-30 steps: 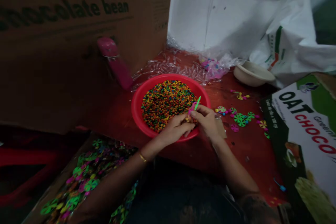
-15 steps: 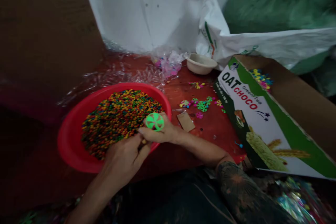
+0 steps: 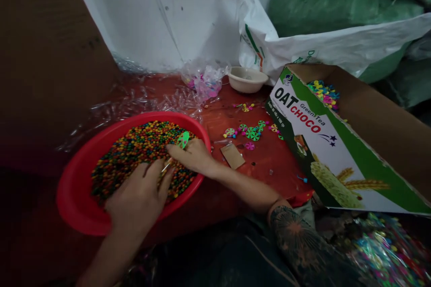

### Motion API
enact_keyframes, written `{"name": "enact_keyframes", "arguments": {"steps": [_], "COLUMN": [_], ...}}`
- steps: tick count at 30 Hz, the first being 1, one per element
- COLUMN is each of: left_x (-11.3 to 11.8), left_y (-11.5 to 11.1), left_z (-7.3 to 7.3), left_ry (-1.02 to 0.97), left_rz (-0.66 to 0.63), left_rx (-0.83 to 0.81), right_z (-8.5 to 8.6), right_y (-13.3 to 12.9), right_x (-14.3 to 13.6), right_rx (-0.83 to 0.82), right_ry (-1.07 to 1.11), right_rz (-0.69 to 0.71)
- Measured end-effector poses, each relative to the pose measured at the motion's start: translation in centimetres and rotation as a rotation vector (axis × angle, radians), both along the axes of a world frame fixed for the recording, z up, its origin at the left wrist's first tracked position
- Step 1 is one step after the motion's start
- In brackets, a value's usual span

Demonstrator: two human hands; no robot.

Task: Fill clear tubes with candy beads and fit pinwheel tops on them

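Observation:
Over the near side of a red basin (image 3: 76,208) filled with small multicoloured balls (image 3: 134,157), my two hands work close together. My left hand (image 3: 139,190) pinches a slim clear tube (image 3: 165,168) between thumb and fingers; a yellowish tint shows in it, but its contents are too blurred to make out. In my right hand (image 3: 193,156) is a bright green pinwheel-like disc (image 3: 183,140), turned partly edge-on near the thumb and fingers. How the disc and the tube relate is hard to see.
Clear plastic tubes (image 3: 148,101) lie behind the basin. Right of it are loose coloured wheels (image 3: 252,133), a brown card piece (image 3: 233,156) and a beige bowl (image 3: 247,80). An open printed carton (image 3: 303,121) holding small coloured parts stands at right. Glossy packets (image 3: 384,246) lie below it.
My left hand has drawn away from the right one, down and left, exposing the clear tube. The green disc has turned from face-on to a slant. The whole view has shifted slightly.

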State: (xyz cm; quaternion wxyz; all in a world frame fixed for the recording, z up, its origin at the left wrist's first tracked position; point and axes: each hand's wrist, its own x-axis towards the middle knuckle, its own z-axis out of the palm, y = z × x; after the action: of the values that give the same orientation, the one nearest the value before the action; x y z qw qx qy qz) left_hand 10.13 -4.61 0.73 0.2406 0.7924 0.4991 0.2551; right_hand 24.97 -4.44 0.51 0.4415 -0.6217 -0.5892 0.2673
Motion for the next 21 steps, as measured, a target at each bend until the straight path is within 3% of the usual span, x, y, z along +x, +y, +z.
{"name": "enact_keyframes", "arguments": {"steps": [2,3,7,8,10,13,15,17,19,21], "left_x": [0.1,-0.1,-1.7,-2.0,-1.8,-0.7,-0.3,-0.4,-0.6,-0.5], "left_y": [-0.2,-0.2,0.3,0.3,0.1,-0.7,-1.1,-1.0,-0.6,-0.3], "left_z": [-0.2,-0.2,0.1,0.1,0.1,-0.3,-0.5,-0.5,-0.3,-0.3], "left_ry": [-0.004,-0.059,-0.317,-0.291,-0.179,0.049,0.175,0.18,0.097,0.123], "left_rz": [0.12,0.121,-0.164,-0.215,-0.202,0.023,0.111,0.03,-0.155,-0.187], "left_rx": [0.104,0.059,-0.625,-0.662,-0.459,-0.028,0.106,0.128,0.015,-0.028], "right_z": [-0.4,-0.4,0.1,0.2,-0.1,-1.0,-1.2,-0.9,-0.1,0.8], "right_y": [0.3,0.2,-1.2,-1.4,-1.4,-0.7,-0.4,-0.5,-0.9,-1.2], "right_x": [-0.1,-0.2,-0.3,-0.4,-0.6,-0.9,-1.0,-0.9,-0.9,-1.0], "right_rx": [-0.054,-0.008,0.268,0.283,0.218,0.017,-0.055,-0.054,-0.001,0.068], "right_ry": [0.137,0.167,0.039,0.01,0.018,0.104,0.138,0.112,0.015,-0.095], "right_rz": [0.021,0.027,0.113,0.151,0.161,0.103,0.101,0.088,0.07,0.073]}}
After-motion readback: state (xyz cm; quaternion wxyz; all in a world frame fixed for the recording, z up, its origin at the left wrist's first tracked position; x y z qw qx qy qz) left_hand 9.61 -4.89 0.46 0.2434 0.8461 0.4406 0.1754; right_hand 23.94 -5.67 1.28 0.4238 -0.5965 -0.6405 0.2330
